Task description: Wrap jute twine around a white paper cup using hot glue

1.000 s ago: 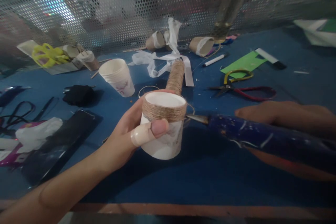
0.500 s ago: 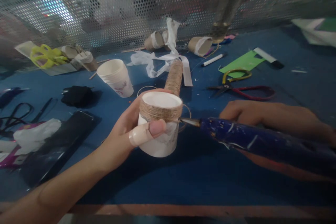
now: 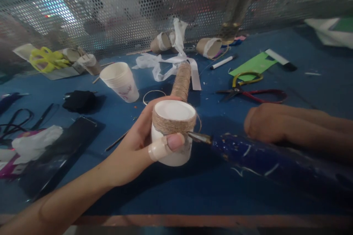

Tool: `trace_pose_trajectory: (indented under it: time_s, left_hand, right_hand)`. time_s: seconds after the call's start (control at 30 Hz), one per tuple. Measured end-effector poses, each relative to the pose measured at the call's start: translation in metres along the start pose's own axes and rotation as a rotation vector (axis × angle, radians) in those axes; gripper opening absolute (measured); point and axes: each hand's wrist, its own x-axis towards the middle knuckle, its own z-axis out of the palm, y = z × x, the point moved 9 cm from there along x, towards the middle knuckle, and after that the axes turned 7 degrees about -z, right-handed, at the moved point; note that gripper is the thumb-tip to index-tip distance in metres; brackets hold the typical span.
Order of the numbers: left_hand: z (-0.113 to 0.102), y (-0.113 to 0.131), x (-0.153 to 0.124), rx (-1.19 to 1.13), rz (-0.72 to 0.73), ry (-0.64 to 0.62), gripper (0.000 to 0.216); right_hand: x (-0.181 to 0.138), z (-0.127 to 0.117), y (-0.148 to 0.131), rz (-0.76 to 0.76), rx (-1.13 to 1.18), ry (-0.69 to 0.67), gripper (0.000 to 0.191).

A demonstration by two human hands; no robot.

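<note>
My left hand (image 3: 140,143) grips a white paper cup (image 3: 172,134) held bottom up, its upper part wound with brown twine. The thumb, with a plaster on it, presses the cup's front just under the twine. My right hand (image 3: 278,123) holds a dark blue glue gun (image 3: 264,156). Its metal nozzle (image 3: 197,137) touches the cup's side right below the twine band. A spool of twine (image 3: 182,80) lies on the blue table just behind the cup.
A stack of white cups (image 3: 121,80), white ribbon (image 3: 165,64), scissors with yellow and red handles (image 3: 248,88), green paper (image 3: 255,64), a marker (image 3: 223,62) and cardboard rolls (image 3: 208,47) lie on the table. A black phone (image 3: 59,150) lies at left. Perforated metal mesh (image 3: 124,3) closes the back.
The cup has sunk a little and tipped, showing more of its white bottom. The glue gun's nozzle has stayed against the cup's side; my right hand shifted slightly.
</note>
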Motion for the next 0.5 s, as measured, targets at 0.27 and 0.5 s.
trace_pose_trajectory:
  time_s: [0.27, 0.5]
  left_hand:
    - [-0.006, 0.002, -0.001, 0.013, 0.027, 0.037, 0.053]
    - [-0.004, 0.006, -0.001, 0.012, 0.03, 0.05, 0.054]
  right_hand:
    - [0.012, 0.007, 0.001, -0.083, 0.205, -0.012, 0.042]
    - [0.008, 0.009, 0.011, -0.031, 0.178, -0.051, 0.032]
